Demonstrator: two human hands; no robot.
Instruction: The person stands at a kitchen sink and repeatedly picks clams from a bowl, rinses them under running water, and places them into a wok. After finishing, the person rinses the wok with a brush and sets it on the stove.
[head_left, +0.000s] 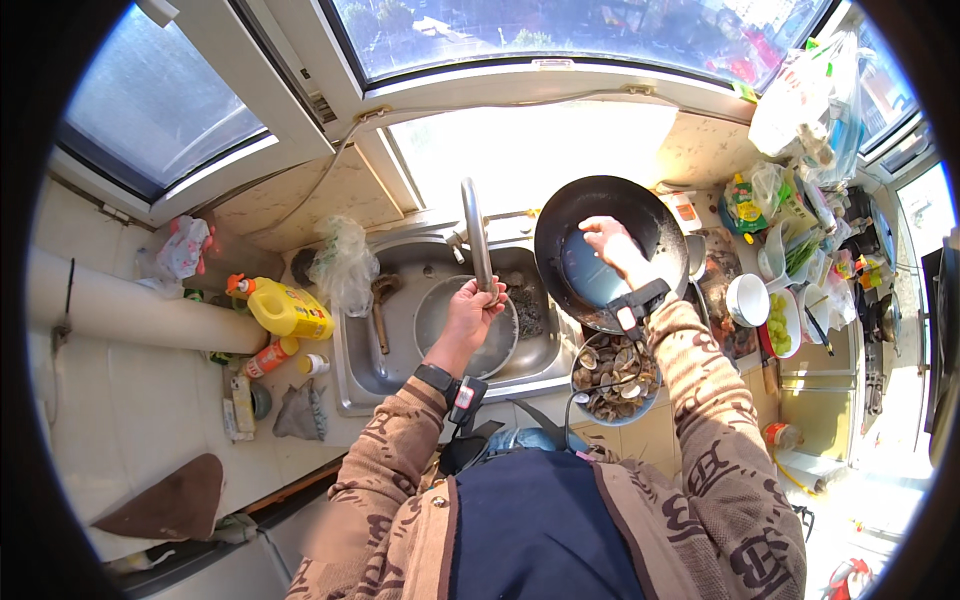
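My left hand (475, 306) grips the lower end of the curved metal faucet spout (472, 217) above the sink. Under it, in the steel sink (360, 352), sits a round, pale basin (435, 315). My right hand (611, 244) is over the dark wok (559, 217), which stands at the sink's right side with cloudy liquid (586, 270) in its bottom. Whether those fingers touch the liquid or hold something is unclear. A bowl of clams (619, 375) stands nearer to me, below the wok.
Left of the sink are a yellow pump bottle (289, 307), an orange-capped bottle (270, 356), a plastic bag (343, 259) and a grey cloth (301, 411). A wooden-handled brush (382, 322) lies in the sink. On the right stand a white bowl (748, 300) and a dish of green pieces (781, 322).
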